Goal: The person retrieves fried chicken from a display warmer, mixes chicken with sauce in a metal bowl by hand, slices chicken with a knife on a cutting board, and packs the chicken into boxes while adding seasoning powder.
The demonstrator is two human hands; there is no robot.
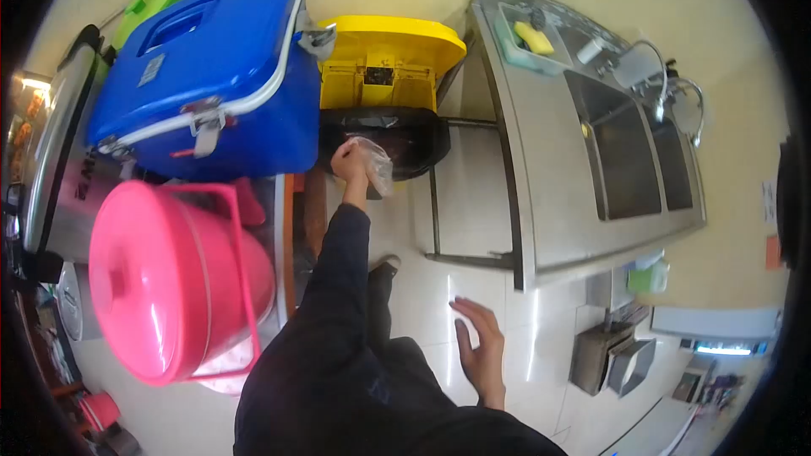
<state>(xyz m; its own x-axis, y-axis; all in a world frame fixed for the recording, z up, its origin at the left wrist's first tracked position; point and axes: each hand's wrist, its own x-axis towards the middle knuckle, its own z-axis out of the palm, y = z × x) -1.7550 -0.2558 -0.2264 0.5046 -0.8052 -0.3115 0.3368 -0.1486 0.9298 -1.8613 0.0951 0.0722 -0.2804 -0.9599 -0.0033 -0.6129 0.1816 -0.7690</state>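
Reaching forward, my left hand (347,162) is closed on a crumpled clear plastic bag (377,171), which hangs over the near edge of the trash bin. The bin has a black liner (435,145) around its mouth and a raised yellow lid (390,38). Lower down, my right hand (481,346) is held above the tiled floor, fingers stretched and apart, with nothing in it. A large blue cooler box (253,59) stands just left of the bin.
On the right is a steel sink counter (541,169) with two basins and a tub holding a yellow sponge (533,38). A pink lidded container (160,287) stands at the left. Metal boxes (600,359) sit on the floor at lower right.
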